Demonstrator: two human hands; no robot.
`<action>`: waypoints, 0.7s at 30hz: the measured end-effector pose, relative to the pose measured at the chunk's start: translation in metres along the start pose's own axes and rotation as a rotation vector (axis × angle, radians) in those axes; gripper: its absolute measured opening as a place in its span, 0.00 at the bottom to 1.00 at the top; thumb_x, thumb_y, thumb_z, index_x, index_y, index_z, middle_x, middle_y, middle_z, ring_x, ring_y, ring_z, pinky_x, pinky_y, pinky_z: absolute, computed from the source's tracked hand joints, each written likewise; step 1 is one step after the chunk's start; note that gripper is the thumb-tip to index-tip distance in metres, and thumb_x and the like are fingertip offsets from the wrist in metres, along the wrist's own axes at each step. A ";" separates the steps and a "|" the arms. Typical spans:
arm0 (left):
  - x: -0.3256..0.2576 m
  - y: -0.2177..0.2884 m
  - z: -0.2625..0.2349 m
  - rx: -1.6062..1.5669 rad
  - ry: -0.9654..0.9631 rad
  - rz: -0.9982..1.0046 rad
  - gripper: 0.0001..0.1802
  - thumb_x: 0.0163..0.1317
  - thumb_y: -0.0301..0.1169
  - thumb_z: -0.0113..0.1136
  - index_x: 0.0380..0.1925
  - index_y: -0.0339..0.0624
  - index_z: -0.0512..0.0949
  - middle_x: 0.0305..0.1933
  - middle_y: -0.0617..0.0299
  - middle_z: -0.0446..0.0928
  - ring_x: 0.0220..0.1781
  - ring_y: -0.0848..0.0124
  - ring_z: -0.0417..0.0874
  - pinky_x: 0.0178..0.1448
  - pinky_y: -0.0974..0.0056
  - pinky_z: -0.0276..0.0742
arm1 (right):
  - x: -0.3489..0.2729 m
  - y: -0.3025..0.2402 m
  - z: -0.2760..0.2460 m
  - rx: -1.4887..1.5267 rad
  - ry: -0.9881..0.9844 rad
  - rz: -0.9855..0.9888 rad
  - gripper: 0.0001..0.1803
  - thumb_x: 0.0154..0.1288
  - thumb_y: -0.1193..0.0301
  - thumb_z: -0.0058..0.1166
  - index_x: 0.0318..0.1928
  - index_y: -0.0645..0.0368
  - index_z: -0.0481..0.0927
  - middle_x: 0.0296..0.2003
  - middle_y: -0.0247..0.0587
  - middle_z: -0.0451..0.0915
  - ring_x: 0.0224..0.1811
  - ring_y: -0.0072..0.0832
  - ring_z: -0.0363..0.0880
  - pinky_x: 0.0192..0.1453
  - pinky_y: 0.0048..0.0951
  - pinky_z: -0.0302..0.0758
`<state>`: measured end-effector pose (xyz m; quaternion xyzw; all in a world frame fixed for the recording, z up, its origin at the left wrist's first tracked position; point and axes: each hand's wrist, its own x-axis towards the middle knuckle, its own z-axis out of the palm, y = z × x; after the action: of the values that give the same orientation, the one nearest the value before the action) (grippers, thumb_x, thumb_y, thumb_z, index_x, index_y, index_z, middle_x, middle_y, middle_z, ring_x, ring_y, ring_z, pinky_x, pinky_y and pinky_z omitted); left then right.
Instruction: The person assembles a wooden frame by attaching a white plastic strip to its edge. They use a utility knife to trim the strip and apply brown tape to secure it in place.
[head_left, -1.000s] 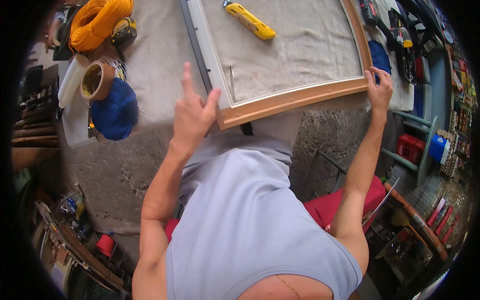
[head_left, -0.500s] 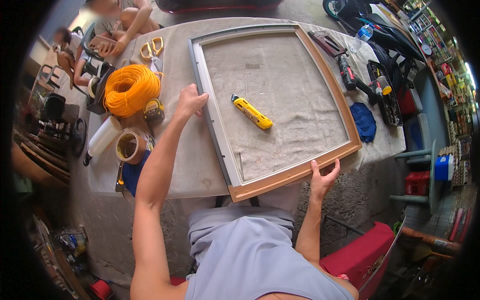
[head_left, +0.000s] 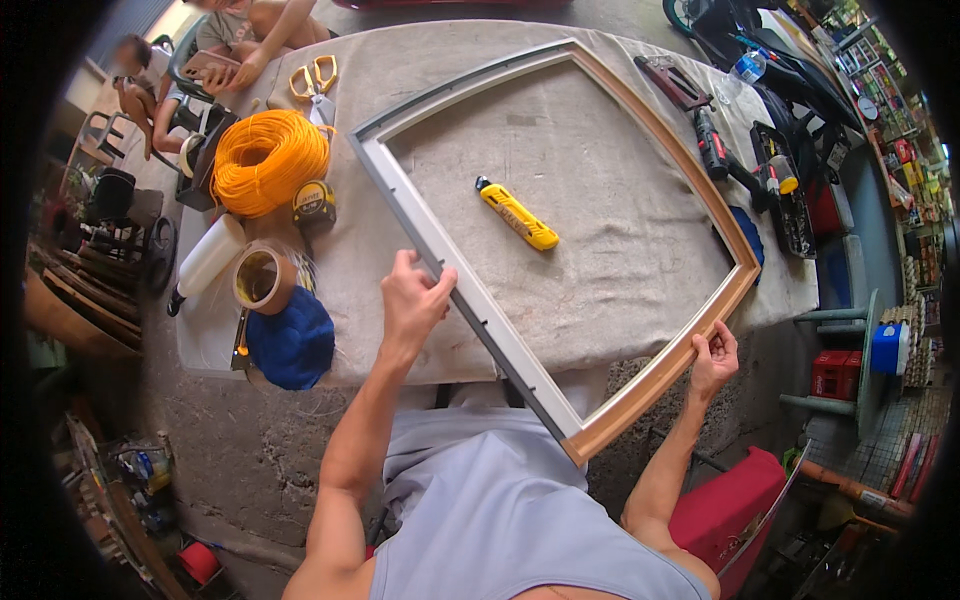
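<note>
1. Coiled orange rope (head_left: 250, 175) is lying near the left edge of the table (head_left: 355, 300).
2. My left hand (head_left: 413, 300) is clamping the frame (head_left: 430, 225) by its grey side.
3. The frame is overhanging the table's near edge, surrounding a yellow knife (head_left: 518, 215).
4. My right hand (head_left: 714, 360) is pinching its wooden near side.

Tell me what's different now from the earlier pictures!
The frame turned anticlockwise, its near-left corner swinging right and nearer the person. The left hand, first near that corner, now holds the left side farther up; the right hand left the right corner for the near edge. The knife and rope stayed put.
</note>
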<state>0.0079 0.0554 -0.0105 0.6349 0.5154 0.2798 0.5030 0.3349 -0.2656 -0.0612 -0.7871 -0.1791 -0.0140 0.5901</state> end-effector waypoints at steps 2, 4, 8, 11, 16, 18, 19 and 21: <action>-0.007 0.004 0.004 -0.034 0.013 -0.031 0.25 0.59 0.31 0.67 0.48 0.26 0.68 0.20 0.56 0.80 0.16 0.74 0.80 0.17 0.69 0.75 | 0.001 -0.007 0.001 0.075 0.029 0.018 0.23 0.50 0.84 0.65 0.50 0.68 0.80 0.44 0.35 0.74 0.37 0.21 0.77 0.44 0.23 0.77; -0.009 -0.013 0.008 0.006 -0.003 -0.057 0.25 0.60 0.32 0.68 0.49 0.27 0.69 0.20 0.56 0.80 0.16 0.75 0.79 0.17 0.69 0.74 | 0.004 -0.013 0.009 -0.049 0.013 0.037 0.22 0.48 0.83 0.66 0.48 0.68 0.81 0.42 0.34 0.75 0.36 0.21 0.76 0.41 0.22 0.77; -0.005 -0.022 0.006 0.032 -0.018 -0.070 0.26 0.61 0.34 0.68 0.50 0.29 0.69 0.20 0.59 0.78 0.16 0.76 0.78 0.16 0.70 0.73 | 0.016 -0.024 0.013 -0.220 -0.045 -0.006 0.23 0.43 0.81 0.68 0.45 0.63 0.84 0.38 0.33 0.75 0.31 0.18 0.74 0.35 0.21 0.76; -0.008 -0.017 -0.008 -0.009 -0.007 -0.154 0.26 0.61 0.36 0.68 0.50 0.29 0.70 0.19 0.60 0.78 0.15 0.77 0.77 0.16 0.71 0.71 | 0.026 -0.056 0.025 -0.645 -0.161 -0.009 0.21 0.48 0.73 0.68 0.47 0.63 0.83 0.41 0.43 0.78 0.42 0.33 0.79 0.49 0.34 0.78; 0.003 -0.019 -0.035 0.191 0.099 0.056 0.28 0.57 0.44 0.71 0.50 0.34 0.77 0.18 0.60 0.77 0.20 0.73 0.78 0.26 0.64 0.73 | 0.064 -0.057 0.014 -0.717 -0.037 0.110 0.32 0.57 0.59 0.69 0.60 0.59 0.76 0.49 0.55 0.81 0.51 0.43 0.79 0.58 0.41 0.74; 0.009 -0.011 -0.049 0.192 0.089 0.073 0.27 0.56 0.45 0.71 0.48 0.35 0.77 0.20 0.57 0.78 0.23 0.66 0.82 0.30 0.62 0.75 | 0.098 0.015 -0.023 -0.797 -0.057 0.158 0.40 0.57 0.52 0.68 0.66 0.58 0.70 0.49 0.55 0.81 0.50 0.44 0.80 0.56 0.42 0.75; 0.006 -0.017 -0.061 0.209 0.139 0.122 0.26 0.56 0.43 0.71 0.48 0.36 0.78 0.19 0.59 0.78 0.22 0.70 0.79 0.29 0.64 0.74 | 0.111 0.040 -0.029 -0.832 -0.081 0.089 0.43 0.56 0.49 0.67 0.66 0.58 0.69 0.49 0.55 0.81 0.49 0.44 0.80 0.56 0.43 0.74; 0.001 -0.024 -0.075 0.243 0.203 0.237 0.24 0.56 0.40 0.72 0.48 0.37 0.78 0.19 0.63 0.76 0.20 0.76 0.75 0.28 0.68 0.73 | 0.135 0.062 -0.031 -0.675 -0.183 0.228 0.42 0.57 0.50 0.67 0.66 0.59 0.69 0.47 0.55 0.81 0.49 0.44 0.80 0.56 0.42 0.74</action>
<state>-0.0667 0.0817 -0.0075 0.7156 0.5151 0.3353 0.3318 0.4851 -0.2735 -0.0773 -0.9503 -0.1274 0.0640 0.2768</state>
